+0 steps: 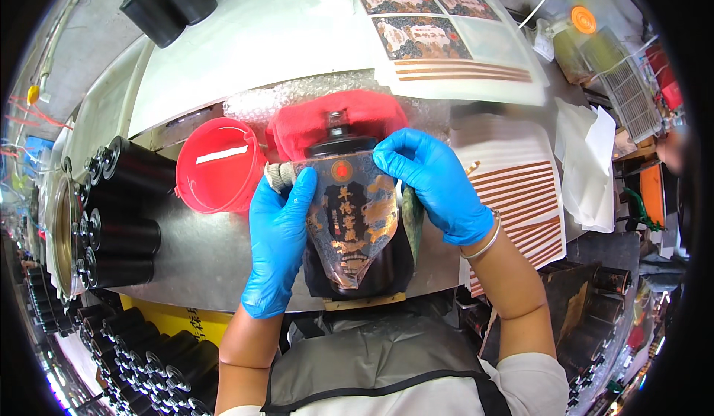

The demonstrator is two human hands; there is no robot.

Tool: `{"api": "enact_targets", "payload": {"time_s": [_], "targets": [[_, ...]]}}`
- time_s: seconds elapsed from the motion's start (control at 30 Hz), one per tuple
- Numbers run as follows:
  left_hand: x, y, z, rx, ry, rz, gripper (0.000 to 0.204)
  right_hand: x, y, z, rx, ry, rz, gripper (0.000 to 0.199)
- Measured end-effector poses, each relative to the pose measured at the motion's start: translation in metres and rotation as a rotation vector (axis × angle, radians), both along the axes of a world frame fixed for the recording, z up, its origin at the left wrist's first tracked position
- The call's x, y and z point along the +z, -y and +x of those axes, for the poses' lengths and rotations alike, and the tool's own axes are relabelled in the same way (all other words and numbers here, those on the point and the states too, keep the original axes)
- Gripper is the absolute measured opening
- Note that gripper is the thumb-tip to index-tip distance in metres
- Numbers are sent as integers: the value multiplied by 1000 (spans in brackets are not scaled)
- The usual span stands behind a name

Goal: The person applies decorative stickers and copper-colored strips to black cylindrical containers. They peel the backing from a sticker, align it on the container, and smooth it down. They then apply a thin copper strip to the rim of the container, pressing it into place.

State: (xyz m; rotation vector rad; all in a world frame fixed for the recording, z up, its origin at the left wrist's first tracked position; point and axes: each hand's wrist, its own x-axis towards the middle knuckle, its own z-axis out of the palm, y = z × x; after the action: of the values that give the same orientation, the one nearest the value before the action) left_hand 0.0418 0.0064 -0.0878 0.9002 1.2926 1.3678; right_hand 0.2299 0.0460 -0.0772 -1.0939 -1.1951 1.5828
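Observation:
A black bottle (pixel 338 144) lies in front of me on a dark cloth, its neck pointing away. Spread over its body is a dark patterned decal sheet (pixel 355 211) with gold and copper print, curling at the near end. My left hand (pixel 279 237), in a blue glove, grips the decal's left edge, thumb on top. Beige ribbed fabric (pixel 280 176) shows around a left fingertip. My gloved right hand (pixel 435 178) pinches the decal's upper right corner between thumb and fingers. A greenish pad (pixel 411 226) sits against the bottle's right side, partly hidden.
A red bucket (pixel 216 167) stands left of the bottle; a red towel (pixel 286 126) lies behind it. Decal sheets (pixel 420 36) are at the far right, copper strips (pixel 520 208) on the right. Several black bottles (pixel 123 241) stand at the left, more below. White paper (pixel 591 170) lies rightmost.

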Motion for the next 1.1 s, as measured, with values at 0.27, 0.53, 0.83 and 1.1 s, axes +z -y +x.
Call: {"api": "enact_targets", "payload": {"time_s": [0.27,0.53,0.83,1.1], "targets": [[7,14,-1,-105,-100,-41,22,-2,14,11,122,168,-131,26],[-20,78,-24,-304,-136,-115,46,-2,66,22,316,94,-334,19],[-14,85,-23,-332,48,-132,50,-10,83,22,240,101,-349,15],[-20,88,-19,-296,-18,-104,49,-19,84,25,252,116,-268,14]]}}
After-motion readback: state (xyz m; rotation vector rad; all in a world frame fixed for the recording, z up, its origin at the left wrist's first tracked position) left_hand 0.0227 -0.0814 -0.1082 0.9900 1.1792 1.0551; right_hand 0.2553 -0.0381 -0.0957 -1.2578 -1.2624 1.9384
